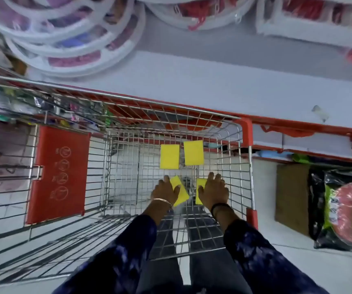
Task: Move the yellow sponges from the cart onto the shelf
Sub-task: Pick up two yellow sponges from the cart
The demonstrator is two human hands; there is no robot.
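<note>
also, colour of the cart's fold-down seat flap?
Red, with printed safety icons: the seat flap, left in the head view.

Dark blue patterned sleeves [262, 253], a thin gold bangle [162, 200], a black wristband [220, 206].

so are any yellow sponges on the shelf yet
No, all four yellow sponges lie in the cart, two under the hands.

Both hands cover most of two near sponges [181, 190]; grip unclear. Round packs [69, 28] on shelf blurred, cut off at top.
</note>
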